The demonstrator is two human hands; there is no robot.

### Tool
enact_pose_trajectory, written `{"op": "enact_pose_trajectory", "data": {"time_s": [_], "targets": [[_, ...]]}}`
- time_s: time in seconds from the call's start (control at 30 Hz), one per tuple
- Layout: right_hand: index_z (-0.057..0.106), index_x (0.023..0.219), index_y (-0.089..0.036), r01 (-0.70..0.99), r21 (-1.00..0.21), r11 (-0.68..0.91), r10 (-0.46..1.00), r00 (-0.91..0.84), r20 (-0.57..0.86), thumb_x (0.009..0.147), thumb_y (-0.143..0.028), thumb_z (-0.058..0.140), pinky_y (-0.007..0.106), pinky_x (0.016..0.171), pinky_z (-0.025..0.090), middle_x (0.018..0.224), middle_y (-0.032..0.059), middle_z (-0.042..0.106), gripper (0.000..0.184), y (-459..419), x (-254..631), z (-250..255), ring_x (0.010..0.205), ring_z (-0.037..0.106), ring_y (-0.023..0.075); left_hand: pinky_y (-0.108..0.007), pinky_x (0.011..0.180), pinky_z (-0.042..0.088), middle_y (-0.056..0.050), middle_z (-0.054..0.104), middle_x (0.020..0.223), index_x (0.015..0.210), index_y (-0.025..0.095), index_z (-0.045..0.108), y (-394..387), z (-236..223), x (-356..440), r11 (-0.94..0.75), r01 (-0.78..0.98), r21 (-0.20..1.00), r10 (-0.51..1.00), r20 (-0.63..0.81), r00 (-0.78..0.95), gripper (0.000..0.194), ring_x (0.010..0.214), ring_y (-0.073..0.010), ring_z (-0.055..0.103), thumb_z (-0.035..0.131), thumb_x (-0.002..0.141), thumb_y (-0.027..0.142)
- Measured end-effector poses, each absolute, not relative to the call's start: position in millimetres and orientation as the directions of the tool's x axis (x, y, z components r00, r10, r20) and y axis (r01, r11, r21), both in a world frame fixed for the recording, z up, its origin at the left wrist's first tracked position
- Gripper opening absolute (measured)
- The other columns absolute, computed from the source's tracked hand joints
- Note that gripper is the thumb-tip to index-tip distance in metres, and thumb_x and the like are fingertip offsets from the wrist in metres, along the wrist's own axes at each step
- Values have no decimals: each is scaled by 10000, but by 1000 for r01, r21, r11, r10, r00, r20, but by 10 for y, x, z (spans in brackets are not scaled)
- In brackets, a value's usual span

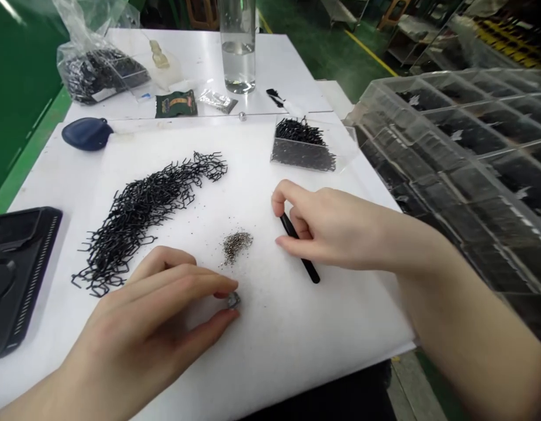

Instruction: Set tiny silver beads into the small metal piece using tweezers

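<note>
My left hand (156, 316) is at the lower left of the white work surface, its thumb and forefinger closing on a small grey lump (234, 300). The lump looks shiny and faceted; its material is unclear. On the right, my right hand (314, 225) has its fingers curled around a slim black stick-like tool (312, 272), whose lower end slants toward me. Between the hands lies a little heap of tiny metallic grains (236, 244). Behind my left hand stretches a long pile of bent black wire pieces (147, 202).
A clear box (303, 155) of black pieces stands at the back right. Farther back are a glass of water (238, 67), a green packet (176, 104) and a plastic bag (95, 70). A dark blue object (86, 133) and black device (16, 275) lie left; divided trays (463, 146) stand right.
</note>
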State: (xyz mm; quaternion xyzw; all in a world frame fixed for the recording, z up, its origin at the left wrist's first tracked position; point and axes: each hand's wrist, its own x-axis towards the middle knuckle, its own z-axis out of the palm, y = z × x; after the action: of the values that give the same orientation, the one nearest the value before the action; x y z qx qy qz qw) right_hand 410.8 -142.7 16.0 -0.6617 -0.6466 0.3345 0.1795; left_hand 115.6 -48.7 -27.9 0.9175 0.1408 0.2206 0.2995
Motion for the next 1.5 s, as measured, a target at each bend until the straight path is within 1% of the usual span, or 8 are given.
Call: {"op": "enact_pose_trajectory", "data": {"time_s": [0.17,0.27,0.37,0.47,0.53,0.73,0.9,1.5], "targets": [[725,1161,-246,443,-896,-32,994,-82,-76,938,-53,692,271,502,335,561,-132,437,296,-1379,4115,142,487,388,93,-308,820,612,23,793,956,1178,331,800,-534,-207,1159,-794,203,573,412,262,873,133,918,-209,674,778,1071,255],[848,1190,-270,9,-1000,-15,999,-50,-15,1077,-227,672,247,642,572,807,-36,794,214,-1329,4140,114,781,765,141,-300,803,578,19,790,962,1158,329,808,-548,-210,1162,-784,169,598,394,267,879,146,933,-214,644,746,1083,220],[883,1123,-285,-174,-983,-52,991,-130,-29,1098,-380,727,279,775,703,1208,-2,901,185,-1269,4143,31,1214,851,240,-314,807,559,12,780,967,1153,326,806,-569,-254,1148,-743,170,647,433,270,860,148,954,-225,622,720,1091,223],[878,1023,-288,-65,-998,-4,996,-90,2,1035,-309,867,229,692,690,902,-29,893,26,-1242,4104,-55,886,881,180,-313,829,550,18,770,990,1177,328,795,-589,-288,1134,-721,176,670,440,248,863,165,983,-219,609,708,1100,210],[884,977,-279,36,-998,46,997,-62,44,1059,-265,845,210,675,676,767,-36,848,92,-1242,4066,-87,736,841,137,-310,836,546,18,763,998,1173,321,788,-598,-289,1130,-712,171,681,437,238,867,163,990,-213,604,691,1110,206],[938,1069,-252,248,-950,191,976,-155,155,1028,-261,882,150,847,668,1064,4,893,71,-1244,4044,-130,979,832,106,-337,788,550,4,755,980,1159,312,787,-608,-251,1140,-715,190,673,440,222,870,154,945,-218,630,681,1118,209],[933,1009,-250,367,-920,135,990,-89,110,944,-290,966,181,812,689,1002,-2,906,84,-1251,4063,-146,947,848,147,-339,804,539,15,748,972,1161,314,790,-608,-256,1148,-706,186,684,446,224,867,149,948,-200,612,696,1116,208],[913,945,-255,403,-913,72,997,-48,57,923,-321,984,176,779,708,941,-25,898,100,-1262,3995,-75,872,852,146,-354,783,537,10,742,946,1142,299,775,-614,-250,1134,-705,174,687,429,217,877,125,940,-202,613,696,1113,207]]}}
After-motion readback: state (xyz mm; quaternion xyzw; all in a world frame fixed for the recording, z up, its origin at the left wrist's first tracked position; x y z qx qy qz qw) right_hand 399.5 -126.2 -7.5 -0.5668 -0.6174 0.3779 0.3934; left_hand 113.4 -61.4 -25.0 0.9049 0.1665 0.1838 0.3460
